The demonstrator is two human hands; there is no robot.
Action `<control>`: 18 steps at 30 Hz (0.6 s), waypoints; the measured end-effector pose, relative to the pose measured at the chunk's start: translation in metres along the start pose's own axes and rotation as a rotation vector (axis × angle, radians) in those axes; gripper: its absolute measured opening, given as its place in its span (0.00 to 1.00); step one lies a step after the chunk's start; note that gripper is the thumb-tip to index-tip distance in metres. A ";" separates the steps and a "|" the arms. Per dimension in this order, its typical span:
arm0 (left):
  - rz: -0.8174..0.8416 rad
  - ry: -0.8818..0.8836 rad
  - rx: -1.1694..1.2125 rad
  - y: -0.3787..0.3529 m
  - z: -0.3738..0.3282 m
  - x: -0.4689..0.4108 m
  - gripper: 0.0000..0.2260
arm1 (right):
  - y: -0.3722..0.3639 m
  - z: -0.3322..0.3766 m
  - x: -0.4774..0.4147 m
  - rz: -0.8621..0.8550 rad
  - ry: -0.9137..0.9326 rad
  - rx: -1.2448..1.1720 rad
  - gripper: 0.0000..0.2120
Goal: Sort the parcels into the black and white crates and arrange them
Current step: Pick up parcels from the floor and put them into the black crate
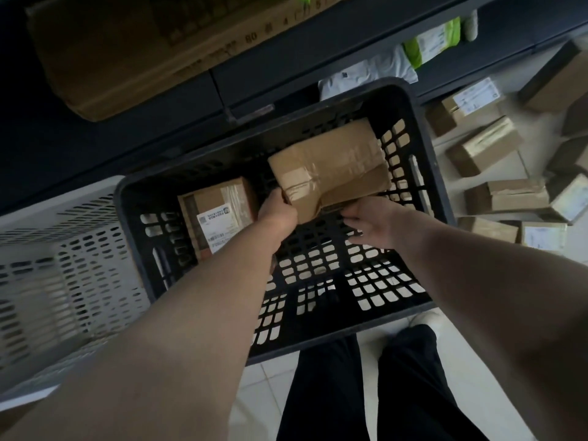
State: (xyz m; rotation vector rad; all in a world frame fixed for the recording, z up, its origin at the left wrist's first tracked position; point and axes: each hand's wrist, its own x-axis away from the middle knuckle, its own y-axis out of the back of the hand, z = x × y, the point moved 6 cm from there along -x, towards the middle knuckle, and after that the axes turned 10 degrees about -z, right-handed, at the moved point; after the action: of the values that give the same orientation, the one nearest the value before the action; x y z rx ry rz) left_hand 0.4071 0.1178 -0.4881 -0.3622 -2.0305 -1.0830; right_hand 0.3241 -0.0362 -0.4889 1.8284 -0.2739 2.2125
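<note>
the pale tiled floor [254,393] carries the black crate [318,348] at the centre of the frame, the white crate [79,249] just beside it at the left, and loose brown parcels [483,148] scattered at the right. the dark shelf [286,68] along the top holds a large cardboard box [111,58] and a green mailer [432,43].

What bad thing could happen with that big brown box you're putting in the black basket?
1. Only the left hand grips the taped parcel, at one corner. The right hand looks open beside it, so the parcel might slip and drop into the black crate.
2. The parcel looks creased and sits at an angle, so it could land crooked and waste room beside the labelled box.
</note>
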 end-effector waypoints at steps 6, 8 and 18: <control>-0.476 0.083 -0.136 0.065 0.035 0.001 0.21 | -0.015 -0.002 0.006 -0.002 -0.014 0.179 0.19; -0.515 0.200 -0.179 0.078 0.056 0.006 0.26 | -0.035 -0.006 0.008 0.017 -0.006 0.273 0.18; -0.349 0.378 0.011 0.069 0.129 -0.015 0.25 | -0.143 -0.022 0.011 0.192 0.152 0.633 0.24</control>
State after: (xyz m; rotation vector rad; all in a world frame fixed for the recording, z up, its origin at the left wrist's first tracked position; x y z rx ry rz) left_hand 0.3894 0.2630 -0.5016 0.2023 -1.7926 -1.2400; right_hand 0.3470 0.1070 -0.4846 1.9590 0.3379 2.7828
